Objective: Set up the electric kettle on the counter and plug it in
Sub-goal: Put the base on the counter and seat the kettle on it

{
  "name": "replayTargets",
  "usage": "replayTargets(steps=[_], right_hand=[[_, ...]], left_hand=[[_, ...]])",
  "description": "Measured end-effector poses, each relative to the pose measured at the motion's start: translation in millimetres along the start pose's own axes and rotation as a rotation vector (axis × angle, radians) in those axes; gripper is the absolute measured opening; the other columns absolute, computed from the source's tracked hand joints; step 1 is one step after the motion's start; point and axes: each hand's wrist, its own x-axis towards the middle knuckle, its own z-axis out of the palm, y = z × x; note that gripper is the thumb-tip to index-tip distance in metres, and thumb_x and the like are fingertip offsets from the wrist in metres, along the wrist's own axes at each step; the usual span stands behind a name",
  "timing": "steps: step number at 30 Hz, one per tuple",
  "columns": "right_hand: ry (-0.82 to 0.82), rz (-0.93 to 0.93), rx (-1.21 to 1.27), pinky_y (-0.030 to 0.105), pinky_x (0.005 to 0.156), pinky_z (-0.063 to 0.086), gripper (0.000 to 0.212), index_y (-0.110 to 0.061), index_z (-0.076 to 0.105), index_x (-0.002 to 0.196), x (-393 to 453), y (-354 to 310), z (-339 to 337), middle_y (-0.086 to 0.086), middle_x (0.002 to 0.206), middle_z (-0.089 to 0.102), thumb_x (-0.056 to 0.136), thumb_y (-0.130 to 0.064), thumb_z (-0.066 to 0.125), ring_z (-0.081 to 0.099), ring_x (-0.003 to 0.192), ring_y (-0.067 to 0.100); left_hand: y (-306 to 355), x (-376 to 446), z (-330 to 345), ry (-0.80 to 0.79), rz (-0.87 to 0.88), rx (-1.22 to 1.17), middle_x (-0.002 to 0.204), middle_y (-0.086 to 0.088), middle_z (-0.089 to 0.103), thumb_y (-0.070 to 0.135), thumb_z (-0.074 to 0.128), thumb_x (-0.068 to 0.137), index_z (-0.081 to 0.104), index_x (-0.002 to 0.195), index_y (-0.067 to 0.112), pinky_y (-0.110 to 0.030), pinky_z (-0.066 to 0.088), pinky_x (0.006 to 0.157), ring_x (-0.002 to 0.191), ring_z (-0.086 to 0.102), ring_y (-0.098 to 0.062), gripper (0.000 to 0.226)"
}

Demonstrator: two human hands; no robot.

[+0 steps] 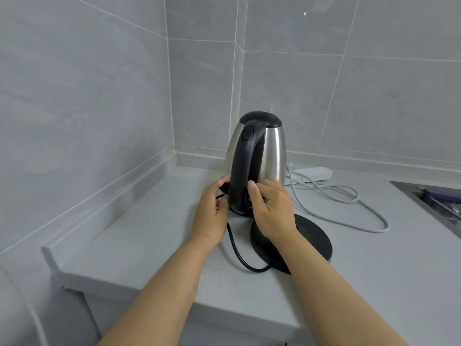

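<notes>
Hands work at the foot of the kettle: the left hand (212, 208) has its fingers curled round the black power cord (237, 250) and what looks like its plug, just left of the handle, while the right hand (270, 208) reaches in from the other side with fingers bent behind the handle's lower end; whether it grips anything there cannot be told. The brushed stainless-steel electric kettle with black lid and black handle (272, 151) stands upright on the pale grey stone bench (149, 245), handle facing the person, near the corner. Just beside it, nearer the person, lies the round black kettle base (311, 243), partly under the right wrist, with the cord looping from its front edge. Behind the kettle a white power strip (316, 173) lies along the wall, its white cable (349, 196) coiled loosely on the bench. Large grey wall tiles (99, 71) line the corner, and a sink edge (429, 196) shows at right.
</notes>
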Motion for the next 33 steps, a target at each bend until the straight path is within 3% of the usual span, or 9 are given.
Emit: replayTargets(steps=[2, 5, 13, 17, 19, 23, 28, 30, 33], right_hand=[[0.04, -0.028, 0.03, 0.029, 0.064, 0.039, 0.039, -0.032, 0.046, 0.059, -1, -1, 1, -0.015, 0.062, 0.04, 0.096, -0.039, 0.039, 0.043, 0.071, 0.012], [0.084, -0.056, -0.003, 0.036, 0.078, 0.043, 0.033, -0.022, 0.071, 0.084, -6, -2, 4, -0.013, 0.08, 0.054, 0.092, -0.042, 0.047, 0.047, 0.085, 0.01], [0.182, -0.113, -0.26, 0.035, 0.105, 0.018, 0.055, -0.016, 0.059, 0.124, -13, -9, 11, 0.007, 0.139, 0.04, 0.077, -0.044, 0.071, 0.032, 0.131, 0.024], [0.174, -0.053, -0.223, 0.034, 0.109, 0.013, 0.07, -0.019, 0.046, 0.134, -15, -11, 10, 0.006, 0.145, 0.032, 0.075, -0.049, 0.069, 0.027, 0.135, 0.023], [0.152, -0.006, -0.187, 0.036, 0.11, 0.012, 0.075, -0.018, 0.043, 0.136, -15, -10, 10, 0.006, 0.147, 0.029, 0.074, -0.051, 0.069, 0.024, 0.137, 0.024], [0.1, 0.006, -0.142, 0.044, 0.109, 0.036, 0.079, -0.013, 0.041, 0.138, -16, -7, 9, 0.008, 0.145, 0.027, 0.075, -0.054, 0.065, 0.031, 0.135, 0.026], [0.058, -0.02, -0.144, 0.044, 0.106, 0.04, 0.076, -0.011, 0.041, 0.139, -17, -8, 8, 0.01, 0.144, 0.031, 0.077, -0.045, 0.069, 0.034, 0.134, 0.024], [0.041, -0.045, -0.14, 0.044, 0.103, 0.042, 0.073, -0.01, 0.041, 0.139, -17, -8, 8, 0.009, 0.141, 0.036, 0.079, -0.04, 0.07, 0.038, 0.13, 0.023], [0.019, -0.091, -0.123, 0.04, 0.1, 0.042, 0.066, -0.009, 0.042, 0.138, -18, -10, 8, 0.005, 0.133, 0.044, 0.082, -0.034, 0.068, 0.042, 0.121, 0.019]], left_hand=[[3, -1, -1, 0.014, -0.004, -0.01, 0.129, 0.004, 0.051, 0.006, 0.044, 0.098, 0.05, 0.123, 0.037, -0.019, 0.049, 0.094, 0.105, 0.06, -0.007, 0.04], [3, -2, -1, 0.036, -0.018, 0.003, 0.124, -0.001, 0.054, 0.009, 0.046, 0.098, 0.047, 0.115, 0.04, -0.004, 0.046, 0.077, 0.094, 0.06, -0.007, 0.035], [2, 0, 1, 0.165, -0.038, -0.026, 0.122, -0.006, 0.051, 0.018, 0.042, 0.1, 0.045, 0.115, 0.028, -0.023, 0.051, 0.084, 0.099, 0.061, -0.019, 0.018], [-3, 6, -3, 0.354, -0.116, -0.028, 0.115, -0.005, 0.055, 0.022, 0.039, 0.101, 0.048, 0.115, 0.014, -0.011, 0.045, 0.07, 0.097, 0.061, -0.025, 0.019], [-5, 8, -6, 0.448, -0.142, 0.002, 0.108, -0.004, 0.059, 0.023, 0.038, 0.101, 0.051, 0.107, 0.014, -0.026, 0.048, 0.078, 0.098, 0.062, -0.027, 0.017], [-6, 10, -12, 0.565, -0.195, 0.046, 0.107, -0.012, 0.061, 0.025, 0.038, 0.1, 0.057, 0.101, 0.006, -0.03, 0.041, 0.08, 0.099, 0.058, -0.028, 0.026], [-5, 11, -18, 0.695, -0.312, -0.108, 0.106, -0.015, 0.064, 0.026, 0.037, 0.101, 0.056, 0.105, 0.001, -0.031, 0.045, 0.079, 0.097, 0.063, -0.029, 0.032], [-3, 10, -20, 0.718, -0.335, -0.155, 0.12, -0.015, 0.059, 0.018, 0.039, 0.1, 0.052, 0.118, 0.001, -0.032, 0.047, 0.087, 0.107, 0.06, -0.029, 0.027], [2, 6, -20, 0.721, -0.329, 0.057, 0.148, -0.012, 0.031, 0.005, 0.049, 0.093, 0.032, 0.142, 0.004, -0.039, 0.035, 0.107, 0.133, 0.039, -0.027, 0.052]])
